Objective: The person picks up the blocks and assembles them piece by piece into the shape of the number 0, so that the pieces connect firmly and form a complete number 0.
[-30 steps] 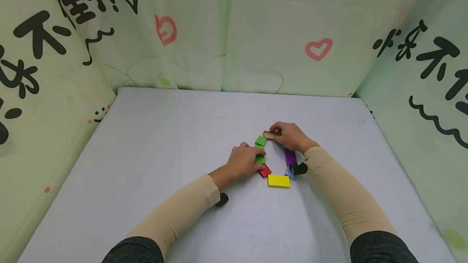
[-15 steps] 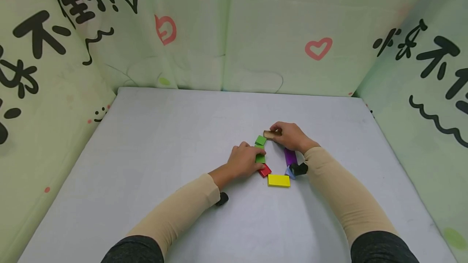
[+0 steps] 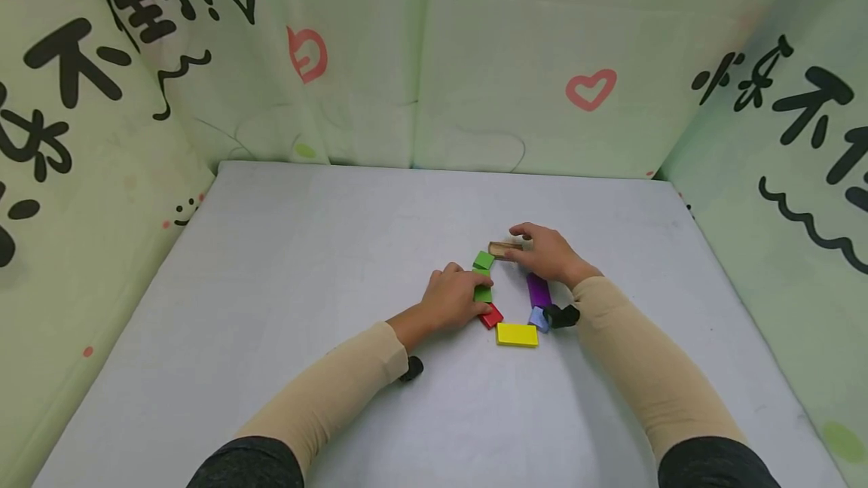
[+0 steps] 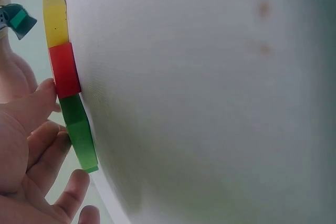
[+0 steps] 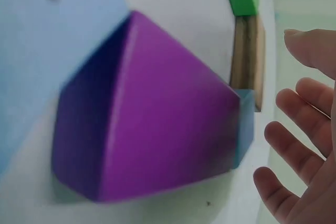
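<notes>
Coloured blocks form a ring on the table. My left hand [image 3: 447, 298] rests against its left side, fingers touching a green block [image 3: 482, 294] and thumb at the red block [image 3: 491, 316]. Beyond lies another green block [image 3: 484, 260], then a brown wooden block [image 3: 498, 249]. My right hand [image 3: 551, 254] is beside the wooden block, fingers spread and holding nothing. In the right wrist view a small light blue block [image 5: 245, 129] sits between the wooden and purple [image 5: 163, 124] blocks; the right hand hides it in the head view. Another light blue block [image 3: 538, 319] and a yellow block [image 3: 517, 335] complete the near side.
The white table [image 3: 325, 247] extends around the ring. Pale green printed curtains [image 3: 488, 59] stand along its back and both sides. A black wrist device [image 3: 560, 315] partly overlaps the ring's right side in the head view.
My right hand has let go of the wooden block and shifted slightly right, its fingers opening. The wooden block stays in place. My left hand has not visibly moved.
</notes>
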`<state>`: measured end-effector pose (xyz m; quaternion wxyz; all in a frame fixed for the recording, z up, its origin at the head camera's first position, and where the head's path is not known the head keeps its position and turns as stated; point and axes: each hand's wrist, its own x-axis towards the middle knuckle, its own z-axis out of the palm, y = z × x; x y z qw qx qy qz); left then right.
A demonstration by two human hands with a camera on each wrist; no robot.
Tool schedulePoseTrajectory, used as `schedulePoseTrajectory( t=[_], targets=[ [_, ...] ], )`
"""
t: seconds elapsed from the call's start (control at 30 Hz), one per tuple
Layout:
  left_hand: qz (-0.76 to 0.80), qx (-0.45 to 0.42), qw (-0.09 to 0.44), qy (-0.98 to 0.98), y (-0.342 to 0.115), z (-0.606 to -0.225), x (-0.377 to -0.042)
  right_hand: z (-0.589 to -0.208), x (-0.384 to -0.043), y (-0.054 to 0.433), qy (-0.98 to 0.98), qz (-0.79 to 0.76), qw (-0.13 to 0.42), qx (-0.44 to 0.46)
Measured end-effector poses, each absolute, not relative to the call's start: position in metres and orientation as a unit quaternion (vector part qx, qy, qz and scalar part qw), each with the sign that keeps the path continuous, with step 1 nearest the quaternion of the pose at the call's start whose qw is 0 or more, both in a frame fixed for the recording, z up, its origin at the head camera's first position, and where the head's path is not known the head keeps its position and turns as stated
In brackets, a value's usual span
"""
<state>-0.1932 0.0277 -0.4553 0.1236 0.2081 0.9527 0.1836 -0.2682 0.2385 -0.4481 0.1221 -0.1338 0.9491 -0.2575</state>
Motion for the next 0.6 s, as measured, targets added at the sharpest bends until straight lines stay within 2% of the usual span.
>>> schedulePoseTrajectory(
  t=[0.6],
  targets=[
    [0.190,0.208,0.124,0.952,0.029,-0.457,-0.193,-0.443,-0.234,0.254,0.949,-0.258,0.097,-0.150]
  ],
)
